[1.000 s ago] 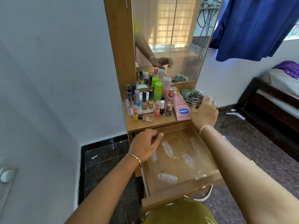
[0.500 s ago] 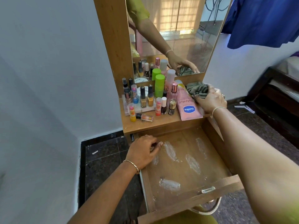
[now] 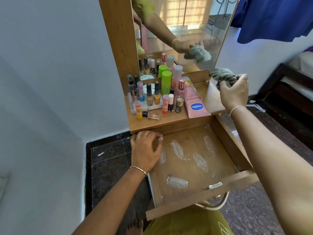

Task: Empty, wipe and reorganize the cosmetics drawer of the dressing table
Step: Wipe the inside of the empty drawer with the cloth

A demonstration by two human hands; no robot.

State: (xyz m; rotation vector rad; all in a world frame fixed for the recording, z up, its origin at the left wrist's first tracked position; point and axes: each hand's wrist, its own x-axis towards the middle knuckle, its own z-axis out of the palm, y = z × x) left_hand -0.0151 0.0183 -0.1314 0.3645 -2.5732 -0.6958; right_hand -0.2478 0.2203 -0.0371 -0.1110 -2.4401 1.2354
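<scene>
1. Right hand (image 3: pixel 234 93): fingers clamped on the grey cloth (image 3: pixel 221 75), over the tabletop's (image 3: pixel 214 101) right end.
2. Left hand (image 3: pixel 146 150): fingers curled over the open drawer's (image 3: pixel 188 141) left rim, white smears inside.
3. Bottles (image 3: pixel 166 82) crowd the tabletop's left.

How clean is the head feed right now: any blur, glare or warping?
Head view: the cloth in the right hand is motion-smeared; the drawer and bottles are sharp; bright reflection washes the mirror; wide-angle lens bows straight edges.
</scene>
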